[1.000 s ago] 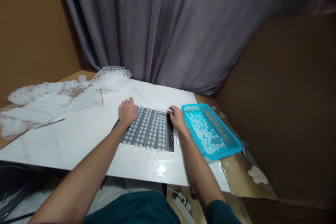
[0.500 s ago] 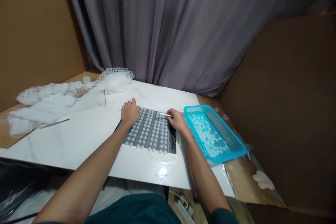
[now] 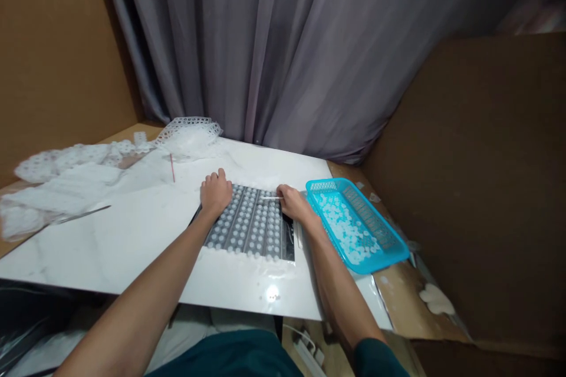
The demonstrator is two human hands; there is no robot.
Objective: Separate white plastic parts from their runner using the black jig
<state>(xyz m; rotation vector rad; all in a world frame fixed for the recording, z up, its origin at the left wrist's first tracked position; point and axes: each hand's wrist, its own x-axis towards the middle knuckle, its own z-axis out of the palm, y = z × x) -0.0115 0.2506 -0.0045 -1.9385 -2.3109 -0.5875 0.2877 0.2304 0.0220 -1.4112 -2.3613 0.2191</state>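
Near the centre of the frame a dark sheet studded with rows of white dots (image 3: 247, 224) lies flat on the white tabletop (image 3: 132, 235), its near edge trailing a strip of clear film. The left hand (image 3: 215, 191) rests on the sheet's upper left corner, fingers curled under into a loose fist and pressing down, with nothing gripped in it. The right hand (image 3: 294, 203) sits at the sheet's upper right corner, fingers closed in a pinch on a thin white sliver (image 3: 272, 197) that points left across the top row of dots; whether it is a tool or a peeled strip cannot be told. Just to the right of that hand, touching the table's right edge, stands a turquoise plastic basket (image 3: 380, 247) with a perforated floor, holding a scatter of small white discs (image 3: 345, 227). In the left of the frame, well apart from both hands, lie heaps of white punched-out sheets (image 3: 66, 177), and a thin red stick (image 3: 172, 168) rests on the tabletop between them and the left hand. A grey curtain (image 3: 287, 53) fills the upper centre, with brown cardboard panels (image 3: 57, 65) at both sides.
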